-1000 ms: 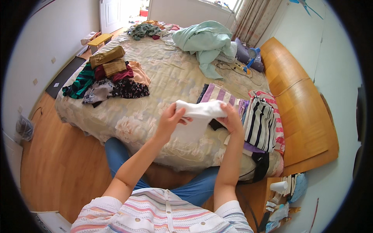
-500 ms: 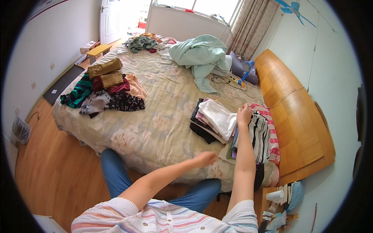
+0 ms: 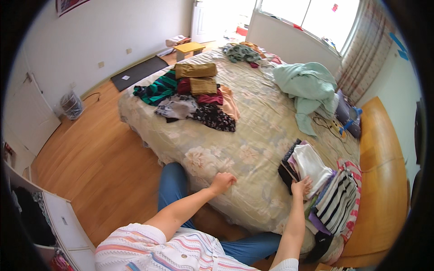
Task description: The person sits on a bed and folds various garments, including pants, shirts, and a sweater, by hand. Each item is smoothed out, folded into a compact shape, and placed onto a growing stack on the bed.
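My right hand (image 3: 301, 185) lies with its fingers spread at the near edge of a folded clothes stack, against a white folded garment (image 3: 312, 165). Dark and pale purple folded pieces show on the left side of that stack. Right beside it lies another folded pile, with a black-and-white striped garment (image 3: 336, 196) on top. My left hand (image 3: 222, 182) hovers above the near part of the bed, its fingers curled in with nothing visible in them.
On the floral bedsheet (image 3: 253, 131) sits a heap of clothes with brown folded pieces (image 3: 195, 70). A mint-green blanket (image 3: 305, 81) and a blue lamp (image 3: 355, 113) are further right. The wooden headboard (image 3: 384, 180) bounds the right. A yellow stool (image 3: 189, 47) stands beyond the bed.
The view has swung left, showing more floor and a cabinet. My right hand has gone from the far side of the white garment to its near edge. My left hand stays curled.
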The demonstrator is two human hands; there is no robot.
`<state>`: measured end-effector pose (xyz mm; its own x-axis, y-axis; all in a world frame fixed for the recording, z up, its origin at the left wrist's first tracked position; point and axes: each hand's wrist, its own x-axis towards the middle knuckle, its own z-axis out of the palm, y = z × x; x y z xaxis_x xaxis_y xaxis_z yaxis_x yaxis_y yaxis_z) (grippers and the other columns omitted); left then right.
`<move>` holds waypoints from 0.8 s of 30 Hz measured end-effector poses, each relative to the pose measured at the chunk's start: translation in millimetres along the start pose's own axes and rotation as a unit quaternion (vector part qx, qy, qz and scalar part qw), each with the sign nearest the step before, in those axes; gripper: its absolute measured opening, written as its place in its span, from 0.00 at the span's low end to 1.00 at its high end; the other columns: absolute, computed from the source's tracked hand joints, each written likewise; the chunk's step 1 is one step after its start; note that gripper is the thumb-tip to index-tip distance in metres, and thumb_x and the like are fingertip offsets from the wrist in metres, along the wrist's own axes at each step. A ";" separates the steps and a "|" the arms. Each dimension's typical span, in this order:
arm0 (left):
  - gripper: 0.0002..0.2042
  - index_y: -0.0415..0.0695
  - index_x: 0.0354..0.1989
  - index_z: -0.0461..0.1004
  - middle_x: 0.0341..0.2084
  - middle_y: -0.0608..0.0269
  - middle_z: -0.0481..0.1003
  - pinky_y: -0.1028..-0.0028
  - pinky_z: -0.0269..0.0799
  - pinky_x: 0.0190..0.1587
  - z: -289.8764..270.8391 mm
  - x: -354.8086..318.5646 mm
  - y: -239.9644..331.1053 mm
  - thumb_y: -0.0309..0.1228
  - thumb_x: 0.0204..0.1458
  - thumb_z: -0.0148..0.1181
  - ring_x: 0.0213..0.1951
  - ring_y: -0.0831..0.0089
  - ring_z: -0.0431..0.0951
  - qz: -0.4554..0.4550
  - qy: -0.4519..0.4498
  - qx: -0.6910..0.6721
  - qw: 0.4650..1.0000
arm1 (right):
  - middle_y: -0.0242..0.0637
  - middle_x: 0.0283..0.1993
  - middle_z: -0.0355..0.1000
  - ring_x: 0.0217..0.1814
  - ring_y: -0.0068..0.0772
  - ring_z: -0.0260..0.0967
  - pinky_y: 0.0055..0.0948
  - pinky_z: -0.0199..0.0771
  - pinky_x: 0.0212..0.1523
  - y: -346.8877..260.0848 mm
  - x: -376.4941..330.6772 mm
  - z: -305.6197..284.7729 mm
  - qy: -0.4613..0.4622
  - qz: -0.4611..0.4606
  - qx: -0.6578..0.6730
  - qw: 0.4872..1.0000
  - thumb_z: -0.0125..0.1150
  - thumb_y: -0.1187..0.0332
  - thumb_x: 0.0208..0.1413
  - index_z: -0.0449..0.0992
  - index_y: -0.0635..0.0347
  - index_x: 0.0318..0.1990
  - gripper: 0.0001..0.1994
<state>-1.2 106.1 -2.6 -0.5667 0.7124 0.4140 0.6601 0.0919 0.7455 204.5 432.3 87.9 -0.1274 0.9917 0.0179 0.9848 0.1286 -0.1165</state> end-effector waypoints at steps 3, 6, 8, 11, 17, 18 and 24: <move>0.06 0.54 0.32 0.76 0.26 0.73 0.76 0.67 0.65 0.39 9.5 5.4 12.4 0.28 0.50 0.53 0.36 0.69 0.75 0.021 -0.023 0.055 0.998 | 0.47 0.77 0.38 0.77 0.58 0.36 0.54 0.40 0.72 -11.0 -2.8 -0.2 0.161 -0.132 0.005 0.978 0.61 0.60 0.48 0.44 0.52 0.73 0.45; 0.06 0.53 0.32 0.75 0.27 0.74 0.75 0.68 0.64 0.41 9.4 7.2 9.3 0.28 0.50 0.52 0.36 0.69 0.75 0.028 -0.030 0.061 0.997 | 0.45 0.77 0.38 0.78 0.55 0.33 0.55 0.41 0.72 -45.0 -24.9 12.6 0.106 -0.164 -0.018 0.981 0.60 0.61 0.47 0.50 0.57 0.71 0.42; 0.06 0.53 0.32 0.75 0.26 0.74 0.75 0.68 0.63 0.41 5.2 5.7 9.7 0.28 0.50 0.52 0.36 0.69 0.74 0.039 -0.025 0.059 0.997 | 0.44 0.77 0.37 0.78 0.54 0.32 0.55 0.41 0.72 -64.6 -48.5 24.8 0.124 -0.165 -0.028 0.978 0.59 0.56 0.52 0.51 0.57 0.71 0.40; 0.06 0.53 0.33 0.74 0.28 0.73 0.74 0.69 0.63 0.41 -0.7 5.3 18.0 0.26 0.49 0.53 0.37 0.69 0.74 0.048 -0.023 0.062 0.997 | 0.43 0.77 0.40 0.78 0.52 0.35 0.53 0.41 0.72 -82.0 -89.9 53.6 0.128 -0.216 -0.009 0.968 0.53 0.55 0.58 0.55 0.58 0.70 0.34; 0.12 0.53 0.41 0.75 0.37 0.70 0.74 0.68 0.63 0.46 -14.1 -22.1 29.9 0.24 0.48 0.57 0.42 0.67 0.73 0.113 0.021 0.104 0.988 | 0.38 0.73 0.53 0.76 0.42 0.44 0.45 0.45 0.72 -89.1 -142.7 84.8 0.143 -0.262 0.035 0.954 0.46 0.63 0.62 0.61 0.59 0.66 0.25; 0.13 0.53 0.43 0.76 0.38 0.69 0.74 0.68 0.63 0.47 -17.2 -29.4 28.9 0.24 0.49 0.57 0.43 0.67 0.72 0.131 0.033 0.093 0.986 | 0.37 0.72 0.54 0.75 0.41 0.45 0.44 0.45 0.72 -88.0 -145.0 83.2 0.141 -0.268 0.041 0.952 0.46 0.64 0.61 0.61 0.59 0.66 0.25; 0.25 0.47 0.59 0.69 0.61 0.63 0.65 0.62 0.59 0.64 -60.5 -42.7 14.2 0.23 0.48 0.56 0.57 0.67 0.68 0.255 -0.121 0.144 0.948 | 0.38 0.68 0.60 0.73 0.42 0.50 0.44 0.48 0.72 -87.9 -156.2 80.0 0.171 -0.271 0.088 0.943 0.49 0.71 0.56 0.66 0.60 0.62 0.24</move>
<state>2.5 34.9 21.9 -0.0311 0.8512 0.5239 0.9452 -0.1454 0.2923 128.4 266.3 15.9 -0.5314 0.7252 0.4378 0.7474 0.6446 -0.1606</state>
